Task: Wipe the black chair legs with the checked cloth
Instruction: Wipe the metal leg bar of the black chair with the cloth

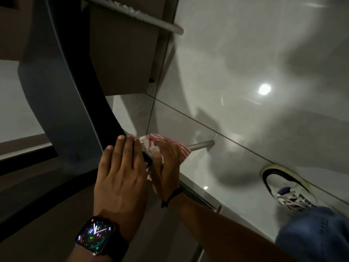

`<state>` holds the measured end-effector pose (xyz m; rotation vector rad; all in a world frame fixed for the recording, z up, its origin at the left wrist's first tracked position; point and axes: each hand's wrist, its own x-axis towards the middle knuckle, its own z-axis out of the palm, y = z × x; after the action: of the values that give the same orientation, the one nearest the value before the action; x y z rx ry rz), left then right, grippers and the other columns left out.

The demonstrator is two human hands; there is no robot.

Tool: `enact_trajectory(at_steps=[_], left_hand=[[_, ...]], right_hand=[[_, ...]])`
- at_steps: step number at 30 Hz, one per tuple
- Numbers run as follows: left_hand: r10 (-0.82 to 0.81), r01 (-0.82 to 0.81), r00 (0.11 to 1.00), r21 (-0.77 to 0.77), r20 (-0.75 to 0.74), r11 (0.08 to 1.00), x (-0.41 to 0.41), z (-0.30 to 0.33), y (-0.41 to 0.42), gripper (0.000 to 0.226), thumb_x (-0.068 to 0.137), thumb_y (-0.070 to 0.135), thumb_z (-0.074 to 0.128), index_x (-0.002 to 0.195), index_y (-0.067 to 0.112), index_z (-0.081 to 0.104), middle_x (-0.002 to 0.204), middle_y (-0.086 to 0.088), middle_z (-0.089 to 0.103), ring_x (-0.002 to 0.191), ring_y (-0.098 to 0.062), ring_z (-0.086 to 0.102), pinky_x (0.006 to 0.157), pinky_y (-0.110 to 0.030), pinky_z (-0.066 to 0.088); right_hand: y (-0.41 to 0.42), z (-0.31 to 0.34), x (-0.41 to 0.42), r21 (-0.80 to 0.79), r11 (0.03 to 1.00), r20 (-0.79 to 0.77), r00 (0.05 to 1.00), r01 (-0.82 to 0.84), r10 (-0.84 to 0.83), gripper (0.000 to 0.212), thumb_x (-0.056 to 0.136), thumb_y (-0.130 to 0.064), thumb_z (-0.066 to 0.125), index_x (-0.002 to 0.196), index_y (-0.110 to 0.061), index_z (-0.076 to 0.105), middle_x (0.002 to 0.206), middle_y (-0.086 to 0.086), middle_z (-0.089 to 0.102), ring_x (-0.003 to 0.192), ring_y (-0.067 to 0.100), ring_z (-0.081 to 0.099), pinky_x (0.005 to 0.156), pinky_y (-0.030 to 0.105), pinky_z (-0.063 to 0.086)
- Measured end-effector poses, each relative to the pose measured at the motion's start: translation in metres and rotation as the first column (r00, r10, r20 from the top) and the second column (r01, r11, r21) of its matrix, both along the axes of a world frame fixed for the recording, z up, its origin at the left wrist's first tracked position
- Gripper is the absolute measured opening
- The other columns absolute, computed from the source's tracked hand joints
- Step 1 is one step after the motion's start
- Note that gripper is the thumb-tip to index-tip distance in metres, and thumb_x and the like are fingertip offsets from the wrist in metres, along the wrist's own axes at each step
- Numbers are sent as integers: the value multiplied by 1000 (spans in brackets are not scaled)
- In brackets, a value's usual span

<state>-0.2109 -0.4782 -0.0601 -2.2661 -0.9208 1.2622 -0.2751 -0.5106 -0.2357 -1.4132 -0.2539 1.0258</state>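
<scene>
Wrapping the checked cloth round the chair leg low near the floor, the right hand is clenched on it for rubbing, while the left hand is laid flat, fingers released, against the dark frame, seemingly as a brace.

Black smartwatch (lit dial), black wrist cord, blue jeans, white sneaker.

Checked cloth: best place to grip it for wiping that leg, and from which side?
Grip the checked cloth at its bunched middle, where it wraps the thin metal leg, coming from the right side as the right hand does now. The loose striped end trails toward the leg's tip, so a fist around the bunch likely slides best. The left hand rests flat on the dark frame.
</scene>
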Motion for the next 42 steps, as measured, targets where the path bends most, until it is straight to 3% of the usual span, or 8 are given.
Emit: enact_trajectory(at_steps=[6,13,18,22,27,30,37,42], left_hand=[[-11,11,1000,-15,-10,1000,-8,-6,4,70,84,14,57,147,-11,43,156,-30,44,147,-44,41,122,-53,20],[33,-32,999,-20,26,999,-7,-4,4,60,93,20,40,144,-11,48,153,-29,49,143,-43,47,115,-52,27],[67,-70,997,-61,-46,996,1,-1,5,66,86,17,32,143,-9,51,152,-29,51,142,-42,48,116,-50,23],[75,-79,995,-59,-61,995,2,-4,6,62,87,16,40,145,-6,50,153,-27,50,142,-42,47,120,-45,9],[92,-92,996,-6,14,996,-2,-9,8,56,95,20,42,144,-5,52,152,-24,52,139,-42,50,121,-41,12],[72,-72,997,4,35,997,0,-8,7,60,90,17,37,143,-7,52,151,-26,52,139,-42,51,121,-42,14],[63,-63,998,-24,4,998,3,-2,1,66,87,17,28,143,-9,52,149,-28,54,140,-42,51,114,-57,40],[61,-61,998,9,16,998,-1,-7,2,65,91,16,25,150,-7,42,156,-27,46,148,-40,42,120,-55,37]], right_hand=[[-29,-119,33,-209,971,-280,959,-113,51,31,114,-19,52,103,0,74,92,-7,76,95,3,75,93,23,57],[-19,-119,43,-295,945,-265,962,-141,61,30,114,-25,48,124,-13,73,124,23,75,102,37,74,90,46,67],[-9,-24,-13,77,994,9,997,72,-73,39,119,-39,37,154,-51,48,159,-28,53,150,14,57,127,48,44],[-13,-58,-3,-11,996,71,994,84,-83,34,117,-55,27,140,-61,51,146,-47,48,134,-3,56,121,42,45],[-31,-162,30,-313,940,-281,959,-136,45,68,99,-59,37,104,-3,75,106,22,76,102,48,72,101,67,56],[-26,-152,38,-297,950,-309,951,-93,-3,60,107,-50,41,90,-3,75,81,22,73,73,41,71,75,66,60],[-4,-23,-11,149,989,13,1000,0,-2,34,118,-40,39,146,-46,57,142,-15,69,136,21,67,116,54,51],[-17,-69,5,-5,1000,-11,1000,14,-14,28,117,-37,42,128,-39,68,132,-21,73,125,5,71,118,42,55]])
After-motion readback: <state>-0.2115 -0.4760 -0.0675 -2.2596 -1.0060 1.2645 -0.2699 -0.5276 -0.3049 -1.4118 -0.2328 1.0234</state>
